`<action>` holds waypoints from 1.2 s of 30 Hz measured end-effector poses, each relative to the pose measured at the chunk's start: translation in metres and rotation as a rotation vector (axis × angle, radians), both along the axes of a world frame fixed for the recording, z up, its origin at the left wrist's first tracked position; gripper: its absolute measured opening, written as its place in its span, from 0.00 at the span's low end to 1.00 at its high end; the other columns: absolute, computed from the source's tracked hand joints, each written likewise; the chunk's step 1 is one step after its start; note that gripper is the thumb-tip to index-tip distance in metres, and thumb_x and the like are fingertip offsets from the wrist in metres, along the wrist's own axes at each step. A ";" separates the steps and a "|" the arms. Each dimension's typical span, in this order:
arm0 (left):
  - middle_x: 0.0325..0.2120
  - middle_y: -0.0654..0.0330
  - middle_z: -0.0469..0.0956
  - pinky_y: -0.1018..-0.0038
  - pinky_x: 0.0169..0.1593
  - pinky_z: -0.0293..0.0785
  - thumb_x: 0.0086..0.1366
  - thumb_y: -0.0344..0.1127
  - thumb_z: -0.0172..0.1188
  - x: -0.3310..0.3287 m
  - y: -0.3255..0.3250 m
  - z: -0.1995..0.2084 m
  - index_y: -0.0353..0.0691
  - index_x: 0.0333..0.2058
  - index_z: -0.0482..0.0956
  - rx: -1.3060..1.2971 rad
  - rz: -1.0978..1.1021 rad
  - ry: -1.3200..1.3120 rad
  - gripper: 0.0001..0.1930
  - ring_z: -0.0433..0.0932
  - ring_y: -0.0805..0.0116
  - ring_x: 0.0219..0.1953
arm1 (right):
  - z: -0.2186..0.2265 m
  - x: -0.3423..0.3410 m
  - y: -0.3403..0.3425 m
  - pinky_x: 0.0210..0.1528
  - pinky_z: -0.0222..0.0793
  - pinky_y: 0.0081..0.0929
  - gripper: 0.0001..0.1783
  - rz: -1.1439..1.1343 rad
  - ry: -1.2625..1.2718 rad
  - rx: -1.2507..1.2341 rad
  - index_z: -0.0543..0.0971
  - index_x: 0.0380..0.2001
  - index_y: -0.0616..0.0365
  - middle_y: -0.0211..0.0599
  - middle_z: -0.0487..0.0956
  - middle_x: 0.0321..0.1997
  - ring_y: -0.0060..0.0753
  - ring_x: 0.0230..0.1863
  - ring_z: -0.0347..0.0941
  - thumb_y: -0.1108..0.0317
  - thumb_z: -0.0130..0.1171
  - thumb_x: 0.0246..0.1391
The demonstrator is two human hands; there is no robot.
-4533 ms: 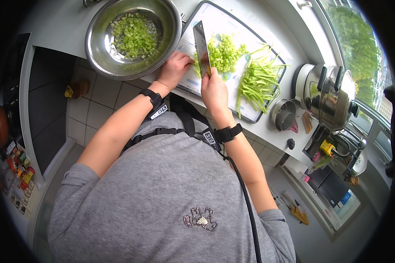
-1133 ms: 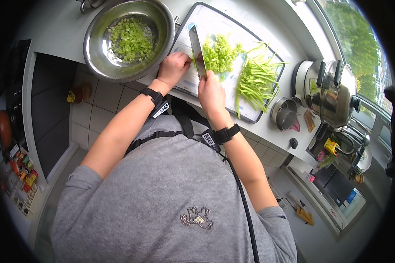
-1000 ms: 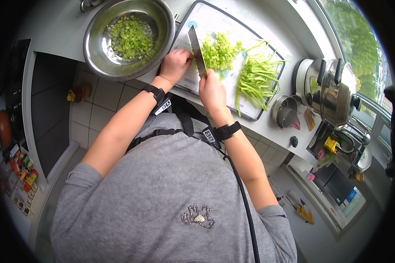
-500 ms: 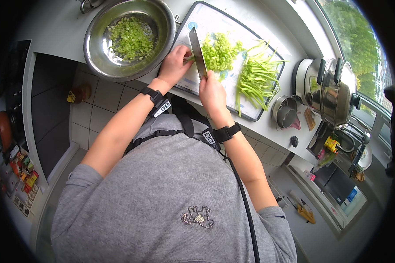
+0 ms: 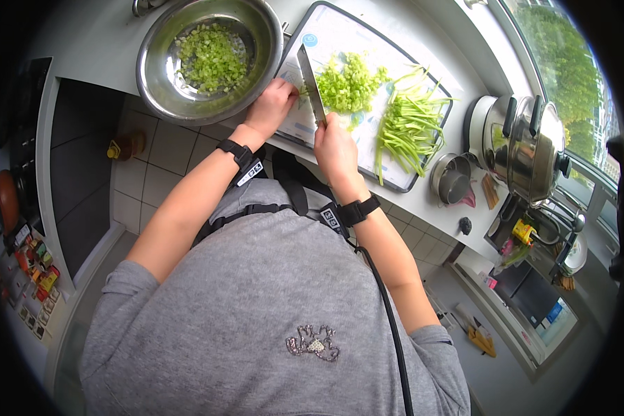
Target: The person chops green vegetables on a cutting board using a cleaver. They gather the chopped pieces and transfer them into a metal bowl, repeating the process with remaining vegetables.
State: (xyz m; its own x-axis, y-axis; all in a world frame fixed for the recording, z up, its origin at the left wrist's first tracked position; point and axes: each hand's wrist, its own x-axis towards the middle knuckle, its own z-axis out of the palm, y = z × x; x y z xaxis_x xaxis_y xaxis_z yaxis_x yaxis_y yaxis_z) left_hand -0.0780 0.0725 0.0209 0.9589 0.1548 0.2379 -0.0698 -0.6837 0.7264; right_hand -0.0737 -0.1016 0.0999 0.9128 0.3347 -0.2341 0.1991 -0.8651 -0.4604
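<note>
My right hand (image 5: 335, 147) is closed round the handle of a kitchen knife (image 5: 310, 84), its blade upright over the left part of a white cutting board (image 5: 388, 35) with a dark rim. Left of the blade, my left hand (image 5: 272, 107) has its fingers pinched together at the board's edge. A little green celery shows at its fingertips, mostly hidden. Chopped celery (image 5: 350, 83) is heaped just right of the knife. Uncut thin celery stalks (image 5: 410, 128) lie in a bunch on the board's right side.
A steel bowl (image 5: 145, 76) holding chopped celery (image 5: 213, 59) stands left of the board. To the right are small metal pans (image 5: 453, 179) and a large steel pot (image 5: 534, 145) by the window. A bottle (image 5: 126, 145) stands on the floor below the counter.
My left hand has shifted slightly, its fingers lower and less green showing beside them. The knife stays close to the same spot. The whole view has moved a little.
</note>
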 end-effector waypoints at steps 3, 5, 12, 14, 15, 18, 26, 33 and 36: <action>0.32 0.55 0.79 0.61 0.44 0.75 0.58 0.28 0.64 0.005 -0.001 -0.002 0.38 0.32 0.80 0.050 0.016 -0.018 0.04 0.78 0.52 0.39 | 0.000 -0.002 0.000 0.34 0.73 0.59 0.08 0.011 -0.012 0.002 0.69 0.39 0.58 0.57 0.80 0.25 0.66 0.29 0.78 0.65 0.52 0.64; 0.32 0.55 0.79 0.61 0.44 0.75 0.58 0.28 0.64 0.005 -0.003 -0.004 0.38 0.32 0.81 0.067 0.027 -0.013 0.03 0.78 0.52 0.39 | 0.001 -0.003 0.001 0.33 0.73 0.59 0.08 0.012 -0.009 -0.006 0.68 0.39 0.58 0.57 0.80 0.25 0.66 0.29 0.78 0.65 0.52 0.63; 0.30 0.55 0.79 0.61 0.44 0.75 0.56 0.26 0.63 0.015 -0.002 -0.005 0.39 0.32 0.80 0.066 0.011 -0.052 0.04 0.78 0.51 0.38 | 0.004 -0.004 0.004 0.36 0.72 0.58 0.09 -0.022 0.054 0.009 0.69 0.38 0.59 0.60 0.79 0.28 0.67 0.33 0.77 0.64 0.50 0.66; 0.30 0.55 0.79 0.61 0.44 0.75 0.56 0.26 0.63 0.012 -0.003 -0.004 0.39 0.31 0.80 0.046 0.019 -0.001 0.04 0.78 0.51 0.38 | 0.004 -0.006 0.005 0.35 0.71 0.59 0.09 -0.023 0.052 0.015 0.69 0.39 0.59 0.61 0.79 0.27 0.68 0.32 0.77 0.64 0.51 0.65; 0.30 0.55 0.80 0.61 0.43 0.75 0.56 0.26 0.64 0.011 -0.002 -0.004 0.39 0.33 0.77 0.058 0.015 -0.003 0.06 0.79 0.52 0.37 | 0.005 -0.009 0.005 0.35 0.71 0.59 0.08 -0.030 0.053 0.016 0.69 0.39 0.59 0.61 0.79 0.27 0.68 0.31 0.77 0.65 0.51 0.65; 0.29 0.52 0.80 0.59 0.42 0.76 0.57 0.27 0.63 0.007 -0.005 -0.003 0.39 0.37 0.74 -0.045 0.059 0.024 0.09 0.79 0.50 0.36 | 0.004 -0.010 0.007 0.34 0.71 0.60 0.08 -0.029 0.049 0.030 0.69 0.39 0.59 0.60 0.79 0.26 0.68 0.30 0.76 0.65 0.51 0.65; 0.28 0.54 0.82 0.60 0.36 0.77 0.57 0.25 0.64 0.003 -0.006 -0.007 0.40 0.40 0.69 -0.047 0.117 0.018 0.15 0.82 0.51 0.33 | -0.002 -0.012 0.008 0.32 0.73 0.59 0.09 0.000 0.052 0.015 0.68 0.39 0.59 0.57 0.79 0.23 0.66 0.27 0.78 0.65 0.52 0.64; 0.31 0.57 0.83 0.64 0.37 0.79 0.60 0.23 0.63 0.010 -0.017 -0.001 0.41 0.43 0.70 -0.139 0.058 0.008 0.14 0.84 0.55 0.35 | -0.003 0.000 0.002 0.33 0.73 0.59 0.08 -0.081 -0.028 0.016 0.70 0.39 0.56 0.56 0.80 0.23 0.66 0.28 0.78 0.64 0.51 0.64; 0.33 0.57 0.83 0.65 0.39 0.79 0.61 0.23 0.62 0.018 -0.025 -0.001 0.41 0.44 0.70 -0.211 0.041 -0.011 0.14 0.84 0.57 0.36 | 0.000 0.014 -0.009 0.34 0.73 0.60 0.08 -0.136 -0.035 0.014 0.70 0.40 0.55 0.57 0.80 0.24 0.67 0.28 0.77 0.63 0.51 0.65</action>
